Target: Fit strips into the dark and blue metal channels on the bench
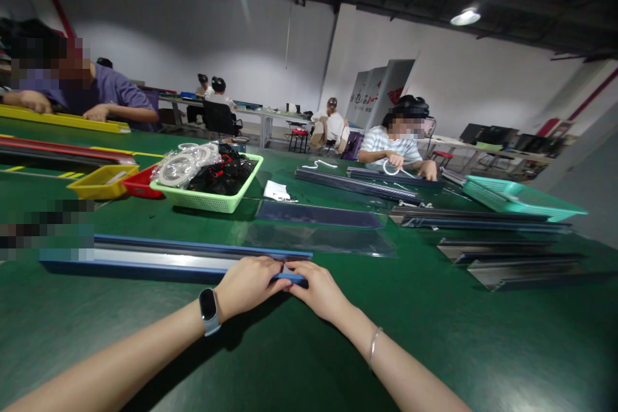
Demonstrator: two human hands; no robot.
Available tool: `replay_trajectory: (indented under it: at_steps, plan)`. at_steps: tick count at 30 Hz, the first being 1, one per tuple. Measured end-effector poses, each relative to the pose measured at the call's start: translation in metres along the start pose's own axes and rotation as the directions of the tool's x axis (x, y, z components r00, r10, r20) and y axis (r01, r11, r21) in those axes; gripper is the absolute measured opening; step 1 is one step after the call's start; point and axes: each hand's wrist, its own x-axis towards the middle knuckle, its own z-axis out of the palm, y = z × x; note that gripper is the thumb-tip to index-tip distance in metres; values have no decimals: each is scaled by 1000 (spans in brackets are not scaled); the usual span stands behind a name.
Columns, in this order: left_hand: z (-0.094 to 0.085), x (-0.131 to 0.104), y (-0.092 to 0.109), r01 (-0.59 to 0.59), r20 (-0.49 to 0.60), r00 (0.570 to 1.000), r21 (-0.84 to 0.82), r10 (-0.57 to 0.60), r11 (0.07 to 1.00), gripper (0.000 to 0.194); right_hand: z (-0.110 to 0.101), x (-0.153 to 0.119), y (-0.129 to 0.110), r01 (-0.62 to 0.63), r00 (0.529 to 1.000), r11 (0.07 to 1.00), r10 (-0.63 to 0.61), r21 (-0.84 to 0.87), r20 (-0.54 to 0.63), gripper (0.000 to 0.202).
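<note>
A long blue channel-shaped profile (145,268) with a pale strip inside lies across the green table in front of me. My left hand (251,283), with a grey band and black watch at its wrist, is closed over the profile near its right end. Right beside it my right hand (313,286), with a silver bangle, grips the tip of the same profile. The thumbs press against its near wall and the fingertips reach inside. What lies under the fingers is hidden. Clear plastic film (328,239) and a dark flat sheet (318,215) lie just beyond the profile.
Beyond the profile stand a green basket (207,201) of black parts and white rolls, a red tray (143,181) and a yellow tray (103,183). Dark profiles (483,220) and a teal basket (526,199) are on the right. Co-workers sit at the far left and across the table.
</note>
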Motion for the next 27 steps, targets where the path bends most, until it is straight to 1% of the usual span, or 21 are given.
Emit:
replay_trajectory:
  at_steps: [4, 9, 12, 17, 23, 27]
  plan:
    - [2, 1, 1, -16, 5, 1000, 45, 16, 999, 39, 2, -2, 3, 10, 1000, 1000, -10, -22, -11, 30]
    - [3, 6, 4, -30, 4, 1000, 83, 30, 996, 51, 4, -4, 6, 5, 1000, 999, -6, -54, -14, 30]
    - [4, 8, 6, -18, -1, 1000, 93, 18, 996, 54, 6, -4, 6, 10, 1000, 998, -10, -66, 2, 31]
    - [6, 5, 5, 2, -27, 1000, 85, 0, 996, 47, 9, -3, 4, 31, 999, 997, -32, -72, -19, 30]
    - [10, 0, 0, -79, -70, 994, 53, 83, 995, 32, 5, -5, -2, 31, 999, 981, -37, -191, -30, 21]
    - [8, 0, 0, -105, -59, 992, 52, 108, 993, 28, 4, -5, -4, 50, 998, 964, -56, -261, -16, 19]
